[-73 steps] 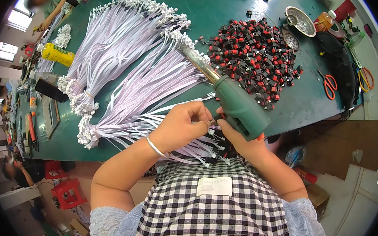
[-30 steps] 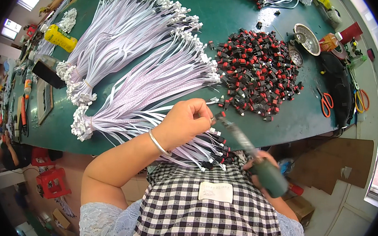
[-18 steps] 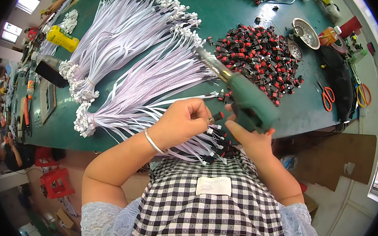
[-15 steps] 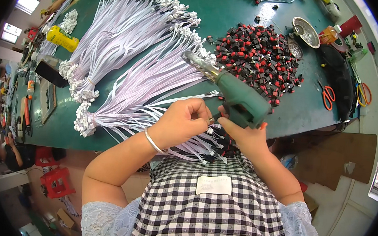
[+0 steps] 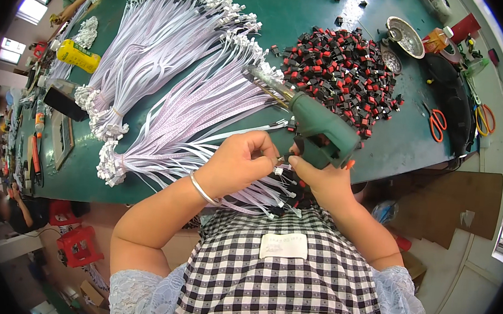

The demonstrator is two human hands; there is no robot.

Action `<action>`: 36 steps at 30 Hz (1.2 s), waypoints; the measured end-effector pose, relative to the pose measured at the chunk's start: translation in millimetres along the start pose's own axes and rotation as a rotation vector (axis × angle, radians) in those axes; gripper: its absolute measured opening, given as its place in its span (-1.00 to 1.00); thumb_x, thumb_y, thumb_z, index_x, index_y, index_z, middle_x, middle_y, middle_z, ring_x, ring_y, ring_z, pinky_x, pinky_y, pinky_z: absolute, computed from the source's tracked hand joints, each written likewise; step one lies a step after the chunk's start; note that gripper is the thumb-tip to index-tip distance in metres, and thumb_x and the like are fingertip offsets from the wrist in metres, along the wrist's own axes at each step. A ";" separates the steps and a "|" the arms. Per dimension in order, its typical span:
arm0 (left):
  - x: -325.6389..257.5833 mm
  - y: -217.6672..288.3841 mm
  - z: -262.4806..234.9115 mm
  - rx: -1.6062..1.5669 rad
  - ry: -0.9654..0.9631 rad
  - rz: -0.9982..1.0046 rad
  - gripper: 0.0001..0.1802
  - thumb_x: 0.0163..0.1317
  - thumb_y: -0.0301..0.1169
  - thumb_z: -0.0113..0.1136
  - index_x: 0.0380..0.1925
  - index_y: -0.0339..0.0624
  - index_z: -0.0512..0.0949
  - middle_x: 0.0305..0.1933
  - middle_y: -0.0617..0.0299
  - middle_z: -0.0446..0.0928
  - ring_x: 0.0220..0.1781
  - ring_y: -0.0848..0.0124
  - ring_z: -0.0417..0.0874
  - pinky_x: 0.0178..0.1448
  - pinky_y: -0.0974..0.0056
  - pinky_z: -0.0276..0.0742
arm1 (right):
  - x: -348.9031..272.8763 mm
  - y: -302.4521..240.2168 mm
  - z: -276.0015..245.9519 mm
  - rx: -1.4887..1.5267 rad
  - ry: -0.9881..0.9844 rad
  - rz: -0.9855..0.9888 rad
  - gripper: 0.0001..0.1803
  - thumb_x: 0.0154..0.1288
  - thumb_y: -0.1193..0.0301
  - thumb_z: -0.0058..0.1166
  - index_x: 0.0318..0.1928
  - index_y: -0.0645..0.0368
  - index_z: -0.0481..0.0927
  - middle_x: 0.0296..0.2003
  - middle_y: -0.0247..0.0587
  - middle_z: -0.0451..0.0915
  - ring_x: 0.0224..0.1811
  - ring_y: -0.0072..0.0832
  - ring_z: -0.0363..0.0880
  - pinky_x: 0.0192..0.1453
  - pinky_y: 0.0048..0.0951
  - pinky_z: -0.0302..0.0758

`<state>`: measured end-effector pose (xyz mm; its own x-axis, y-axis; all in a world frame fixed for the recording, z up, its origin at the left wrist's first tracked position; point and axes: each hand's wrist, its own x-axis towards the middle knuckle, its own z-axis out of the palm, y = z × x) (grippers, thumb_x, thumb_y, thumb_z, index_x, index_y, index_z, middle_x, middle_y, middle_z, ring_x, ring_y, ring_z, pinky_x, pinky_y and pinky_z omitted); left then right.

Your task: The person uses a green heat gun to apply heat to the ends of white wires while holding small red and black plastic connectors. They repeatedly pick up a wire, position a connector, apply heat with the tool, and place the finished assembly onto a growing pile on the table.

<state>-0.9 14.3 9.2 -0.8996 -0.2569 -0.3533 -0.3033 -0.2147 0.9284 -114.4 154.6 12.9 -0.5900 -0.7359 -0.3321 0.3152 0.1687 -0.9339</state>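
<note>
Together, two hands [image 5: 245,162] [image 5: 320,180] hold one green tool [image 5: 319,127].

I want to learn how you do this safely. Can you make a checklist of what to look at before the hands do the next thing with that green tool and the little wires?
1. Right hand has the green glue gun in its grip: ok.
2. Gun's metal nozzle points away from the fingers, over the white wire bundles: ok.
3. Left hand pinches the small piece at a wire end: ok, though the piece is too small to tell apart.
4. Pile of red and black parts lies close by on the green table: ok.
5. Nozzle hot or cold: cannot tell.
6. Orange scissors lie off to the side of the hands: ok.
</note>
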 end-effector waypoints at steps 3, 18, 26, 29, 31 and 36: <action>-2.2 7.4 2.5 -0.019 0.003 -0.023 -0.96 -0.06 -0.63 -0.01 -0.55 -0.29 0.41 -0.34 0.22 0.44 -0.39 0.60 0.37 -0.29 0.50 0.32 | -1.7 2.4 0.1 0.003 -0.005 -0.076 -0.77 -0.03 0.61 0.15 -0.28 0.24 0.50 -0.37 -0.39 0.53 -0.37 -0.72 0.48 -0.31 -0.68 0.43; 1.4 2.5 5.2 -0.038 0.105 0.040 -0.94 -0.03 -0.62 0.04 -0.57 -0.25 0.40 -0.36 0.25 0.42 -0.41 0.60 0.38 -0.30 0.50 0.33 | -17.9 4.9 -32.9 -0.648 -0.008 -0.414 -0.64 0.04 0.58 0.11 -0.07 0.23 0.47 -0.38 -0.35 0.53 -0.40 -0.59 0.51 -0.35 -0.57 0.46; 5.8 -4.1 2.2 -0.217 0.123 0.044 -0.93 0.00 -0.61 0.07 -0.56 -0.23 0.40 -0.40 0.25 0.43 -0.48 0.63 0.37 -0.35 0.52 0.34 | -67.8 54.3 -93.9 -0.455 -0.212 -0.338 -0.75 0.10 0.45 0.02 -0.20 0.31 0.46 -0.46 -0.09 0.51 -0.48 -0.40 0.53 -0.45 -0.48 0.46; 9.2 -1.9 5.2 -0.200 0.123 0.038 -0.92 0.00 -0.60 0.08 -0.56 -0.23 0.40 -0.40 0.25 0.44 -0.49 0.63 0.36 -0.38 0.53 0.32 | -54.6 83.5 -91.5 -0.299 -0.170 -0.802 -0.77 0.20 0.37 -0.09 -0.28 0.30 0.50 -0.56 -0.22 0.51 -0.56 -0.49 0.48 -0.51 -0.54 0.40; 7.5 -3.0 4.0 -0.198 0.142 0.036 -0.92 0.00 -0.60 0.09 -0.57 -0.23 0.40 -0.41 0.25 0.44 -0.49 0.63 0.36 -0.39 0.53 0.31 | -62.6 61.4 -95.2 -0.047 -0.251 -0.132 -0.73 0.24 0.32 -0.13 -0.31 0.30 0.51 -0.56 -0.23 0.52 -0.57 -0.52 0.47 -0.53 -0.56 0.39; 6.2 -1.0 4.8 -0.177 0.165 0.027 -0.92 0.01 -0.59 0.09 -0.57 -0.23 0.40 -0.42 0.26 0.44 -0.49 0.63 0.35 -0.39 0.53 0.30 | -50.4 44.7 -106.4 0.704 -0.515 0.662 -0.69 0.24 0.26 -0.11 -0.32 0.28 0.51 -0.53 -0.25 0.54 -0.55 -0.55 0.49 -0.51 -0.61 0.40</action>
<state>-7.7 17.4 6.7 -0.8385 -0.4125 -0.3560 -0.2068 -0.3636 0.9083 -149.6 268.9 -26.2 0.1826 -0.8514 -0.4918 0.9060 0.3399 -0.2521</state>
